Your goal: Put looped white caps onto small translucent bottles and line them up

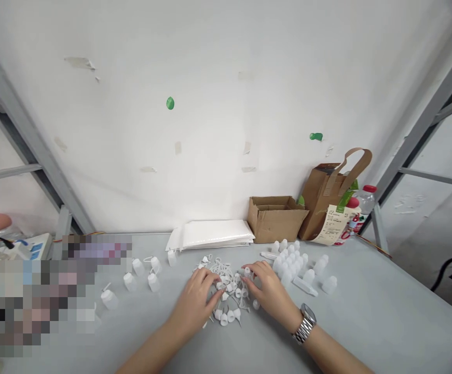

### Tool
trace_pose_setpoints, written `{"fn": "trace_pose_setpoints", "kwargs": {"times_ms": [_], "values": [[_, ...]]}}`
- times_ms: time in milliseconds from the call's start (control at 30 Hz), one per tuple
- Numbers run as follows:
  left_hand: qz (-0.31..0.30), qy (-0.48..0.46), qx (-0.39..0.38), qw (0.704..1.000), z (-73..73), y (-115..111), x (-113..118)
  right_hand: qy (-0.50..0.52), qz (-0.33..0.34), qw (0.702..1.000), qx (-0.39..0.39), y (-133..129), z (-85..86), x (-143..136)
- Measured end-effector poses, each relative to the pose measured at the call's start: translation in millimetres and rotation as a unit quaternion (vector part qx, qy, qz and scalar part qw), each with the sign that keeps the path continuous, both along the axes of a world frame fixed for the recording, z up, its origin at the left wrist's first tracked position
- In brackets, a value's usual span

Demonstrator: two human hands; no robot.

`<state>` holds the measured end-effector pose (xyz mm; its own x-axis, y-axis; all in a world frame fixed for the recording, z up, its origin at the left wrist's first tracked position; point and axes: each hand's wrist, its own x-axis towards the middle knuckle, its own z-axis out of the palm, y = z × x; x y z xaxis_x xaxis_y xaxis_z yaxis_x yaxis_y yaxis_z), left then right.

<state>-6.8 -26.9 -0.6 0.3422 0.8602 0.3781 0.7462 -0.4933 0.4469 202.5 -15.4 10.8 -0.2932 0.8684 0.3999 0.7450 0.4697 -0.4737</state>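
My left hand [199,295] reaches into a loose pile of white plastic caps [231,286] with thin looped straps. A white cap [220,285] shows between its bent thumb and forefinger. On the pile's right side, my right hand [268,289], with a metal-band watch [306,323] on the wrist, is closed around a small translucent bottle [247,271]; its lower part is hidden by the fingers and caps. Beyond that hand, several similar translucent bottles [291,264] stand in a cluster. Left of the pile are several bottles with caps attached [153,282].
White padded envelopes [216,234] lie against the wall. Beside them stand an open cardboard box [278,223], a brown paper bag [319,200] and a red-capped bottle [366,200]. A power strip [35,249] is at far left. Metal frame posts [416,135] flank the grey table [385,311].
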Motion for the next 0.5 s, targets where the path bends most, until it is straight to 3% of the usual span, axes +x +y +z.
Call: {"fn": "trace_pose_setpoints", "kwargs": {"times_ms": [133,300,500], "values": [[0.0,0.032,0.067,0.997,-1.0,6,6,0.008,0.013,1.0,0.019,-5,2.9,-3],[-0.072,0.094,0.089,0.989,-3.5,12,20,0.047,0.014,0.999,-0.018,-7,-1.7,-6],[-0.012,0.049,0.05,0.997,-4.8,10,17,0.055,0.025,0.997,-0.044,-7,-5.9,-6]]}}
